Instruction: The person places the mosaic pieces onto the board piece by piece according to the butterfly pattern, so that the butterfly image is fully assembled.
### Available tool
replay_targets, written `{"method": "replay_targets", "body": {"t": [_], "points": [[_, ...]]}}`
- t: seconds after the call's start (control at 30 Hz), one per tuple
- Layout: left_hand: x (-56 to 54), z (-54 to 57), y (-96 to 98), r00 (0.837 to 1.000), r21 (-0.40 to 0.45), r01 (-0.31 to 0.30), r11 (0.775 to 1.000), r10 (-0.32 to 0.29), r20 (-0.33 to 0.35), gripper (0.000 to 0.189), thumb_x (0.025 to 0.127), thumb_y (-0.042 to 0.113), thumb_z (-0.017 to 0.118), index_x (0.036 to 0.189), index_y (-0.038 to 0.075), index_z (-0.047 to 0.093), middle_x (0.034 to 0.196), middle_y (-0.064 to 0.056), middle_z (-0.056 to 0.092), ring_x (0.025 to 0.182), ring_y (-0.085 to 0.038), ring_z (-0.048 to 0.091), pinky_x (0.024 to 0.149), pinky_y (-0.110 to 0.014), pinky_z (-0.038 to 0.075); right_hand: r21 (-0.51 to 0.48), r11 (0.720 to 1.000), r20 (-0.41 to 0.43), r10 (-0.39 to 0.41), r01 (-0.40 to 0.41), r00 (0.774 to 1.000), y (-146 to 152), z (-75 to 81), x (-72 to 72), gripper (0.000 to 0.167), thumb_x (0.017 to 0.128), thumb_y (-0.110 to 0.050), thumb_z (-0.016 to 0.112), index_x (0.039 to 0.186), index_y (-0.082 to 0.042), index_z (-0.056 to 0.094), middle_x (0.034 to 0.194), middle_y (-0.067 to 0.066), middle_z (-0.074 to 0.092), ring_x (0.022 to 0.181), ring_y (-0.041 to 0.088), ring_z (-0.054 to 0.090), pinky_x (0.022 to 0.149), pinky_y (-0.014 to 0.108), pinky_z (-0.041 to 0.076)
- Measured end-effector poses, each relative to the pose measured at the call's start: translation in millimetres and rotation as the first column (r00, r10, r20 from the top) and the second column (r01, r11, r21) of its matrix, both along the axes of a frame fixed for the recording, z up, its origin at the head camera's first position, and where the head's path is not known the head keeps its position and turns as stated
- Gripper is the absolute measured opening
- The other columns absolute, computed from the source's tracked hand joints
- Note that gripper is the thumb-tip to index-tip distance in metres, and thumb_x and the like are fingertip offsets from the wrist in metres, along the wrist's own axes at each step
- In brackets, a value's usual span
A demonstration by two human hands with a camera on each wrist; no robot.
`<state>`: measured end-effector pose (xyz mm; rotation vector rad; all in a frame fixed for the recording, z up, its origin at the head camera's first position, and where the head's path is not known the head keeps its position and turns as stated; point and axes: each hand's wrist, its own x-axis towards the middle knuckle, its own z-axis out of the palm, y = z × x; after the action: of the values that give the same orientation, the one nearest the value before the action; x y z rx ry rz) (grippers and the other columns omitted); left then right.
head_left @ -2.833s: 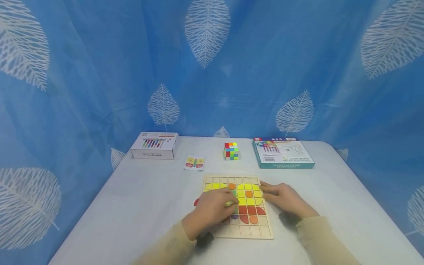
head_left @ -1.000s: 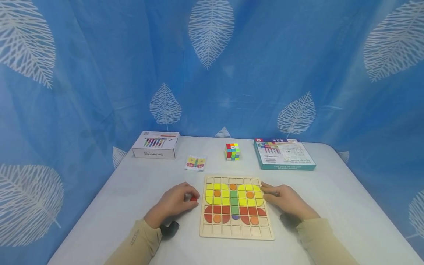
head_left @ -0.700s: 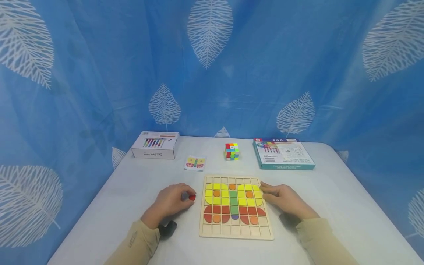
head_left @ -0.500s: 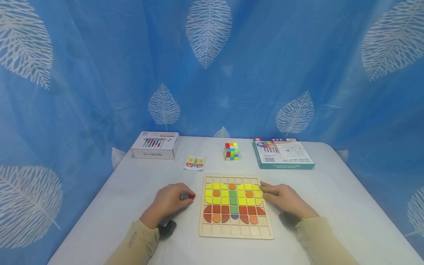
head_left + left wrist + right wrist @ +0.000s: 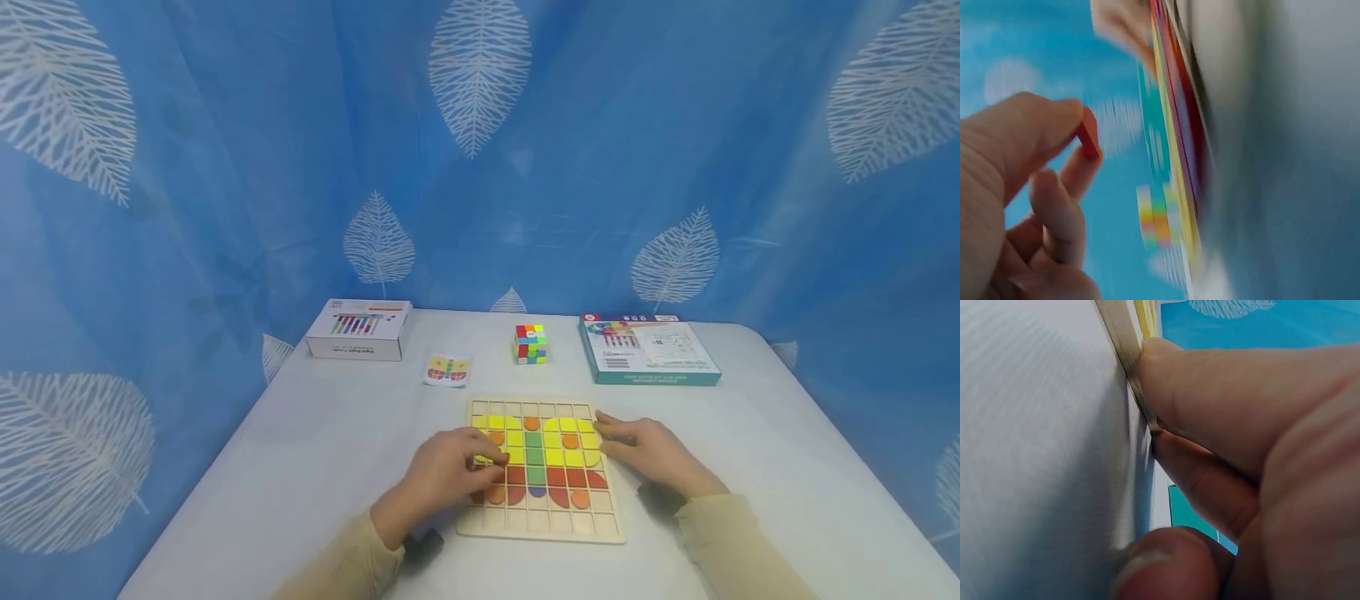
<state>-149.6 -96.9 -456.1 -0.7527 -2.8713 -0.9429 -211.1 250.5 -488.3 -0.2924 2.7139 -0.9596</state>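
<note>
My left hand (image 5: 448, 468) hovers over the left half of the wooden grid board (image 5: 540, 523), pinching a small red puzzle piece (image 5: 1089, 141) between thumb and forefinger. In the left wrist view the piece shows edge-on. Yellow, red, green, orange and purple pieces fill much of the grid in a butterfly pattern. The lower left part of that pattern is hidden behind my left hand. At the board's right edge, my right hand (image 5: 651, 454) touches the side with thumb and forefinger; its thumb (image 5: 1166, 375) rests against the wood in the right wrist view.
Behind the board lies a small picture card (image 5: 447, 370) with a butterfly. A puzzle cube (image 5: 530, 344) stands further right. A white box (image 5: 358, 331) is at the back left, a flat teal-sided box (image 5: 649, 350) at the back right. A blue leaf-patterned curtain hangs behind.
My left hand picked up the red piece from the table left of the board, then moved right with it over the grid. My right hand stays at the board's edge.
</note>
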Motion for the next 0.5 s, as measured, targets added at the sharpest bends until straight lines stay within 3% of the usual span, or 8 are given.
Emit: {"method": "replay_targets", "body": {"t": [0.13,0.2,0.33,0.5], "points": [[15.1,5.3,35.4,0.995,-0.036,0.096,0.995,-0.097,-0.032,0.014,0.090,0.029,0.080,0.102,0.032,0.083,0.097,0.024,0.072,0.087,0.007,0.062,0.075,-0.017,0.050,-0.010,1.000,-0.005,0.020,-0.020,1.000,-1,-0.8,-2.5,0.047,0.095,-0.043,0.071,0.138,-0.024,0.067,0.156,-0.004,0.050,0.150,0.042,0.034,0.115,0.068,0.030],[19.1,7.8,51.9,0.993,-0.086,0.110,0.990,-0.114,-0.041,0.012,0.090,0.030,0.080,0.101,0.034,0.083,0.093,0.025,0.071,0.082,0.007,0.060,0.070,-0.015,0.047,-0.004,0.999,-0.013,0.032,-0.032,0.999,-2,-1.2,-3.8,0.047,0.095,-0.043,0.070,0.138,-0.024,0.067,0.156,-0.004,0.050,0.150,0.042,0.035,0.115,0.069,0.030],[19.3,11.4,85.2,0.992,-0.182,0.125,0.975,-0.125,0.008,0.012,0.091,0.031,0.078,0.101,0.036,0.083,0.090,0.026,0.072,0.077,0.008,0.057,0.064,-0.014,0.042,0.023,0.999,-0.035,0.046,-0.046,0.998,1,-1.9,-4.9,0.047,0.096,-0.044,0.070,0.138,-0.025,0.066,0.155,-0.005,0.051,0.149,0.042,0.037,0.114,0.068,0.031],[15.6,9.1,118.6,0.986,-0.237,0.166,0.957,-0.155,0.062,0.015,0.092,0.027,0.077,0.100,0.038,0.082,0.088,0.028,0.072,0.072,0.010,0.054,0.060,-0.014,0.042,0.022,0.999,-0.026,0.045,-0.045,0.999,2,0.2,-2.9,0.047,0.095,-0.043,0.071,0.138,-0.025,0.067,0.155,-0.004,0.051,0.149,0.042,0.036,0.115,0.068,0.031]]}}
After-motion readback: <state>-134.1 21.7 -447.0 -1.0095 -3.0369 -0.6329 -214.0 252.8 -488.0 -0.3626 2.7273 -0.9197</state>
